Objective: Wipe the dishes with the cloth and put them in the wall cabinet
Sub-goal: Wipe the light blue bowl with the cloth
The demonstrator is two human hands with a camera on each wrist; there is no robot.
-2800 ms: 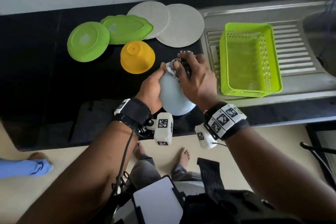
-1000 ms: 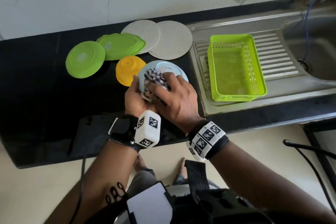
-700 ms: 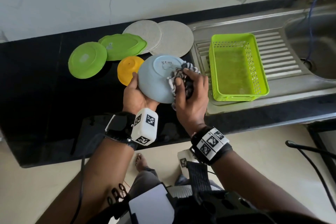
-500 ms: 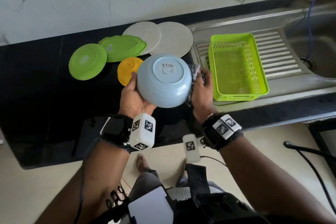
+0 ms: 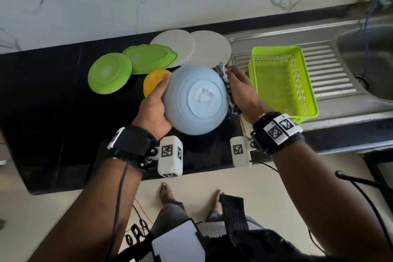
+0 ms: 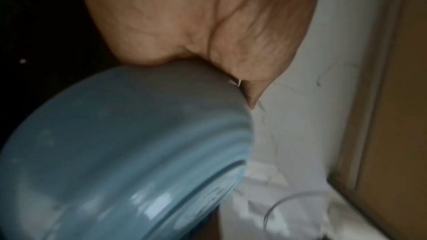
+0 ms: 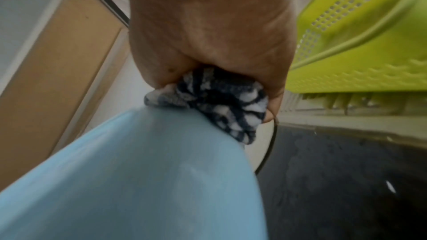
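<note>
A light blue bowl (image 5: 195,100) hangs above the black counter with its underside turned toward me. My left hand (image 5: 154,105) grips its left rim, thumb on the outside; the fingers are hidden behind the bowl. In the left wrist view the blue bowl (image 6: 120,152) fills the lower left under my palm. My right hand (image 5: 241,93) holds a checked dark-and-white cloth (image 5: 226,89) bunched against the bowl's right side. The right wrist view shows the cloth (image 7: 215,103) squeezed in my fist on the bowl (image 7: 138,180).
On the counter (image 5: 53,112) behind lie a green round plate (image 5: 109,75), a green leaf-shaped dish (image 5: 150,60), an upturned yellow bowl (image 5: 154,80) and two grey plates (image 5: 210,50). A lime green basket (image 5: 280,81) stands on the steel drainboard (image 5: 331,74) to the right.
The bowl has been turned over, from inside facing me to underside facing me. My right hand with the cloth slid from inside the bowl round to its right outer side.
</note>
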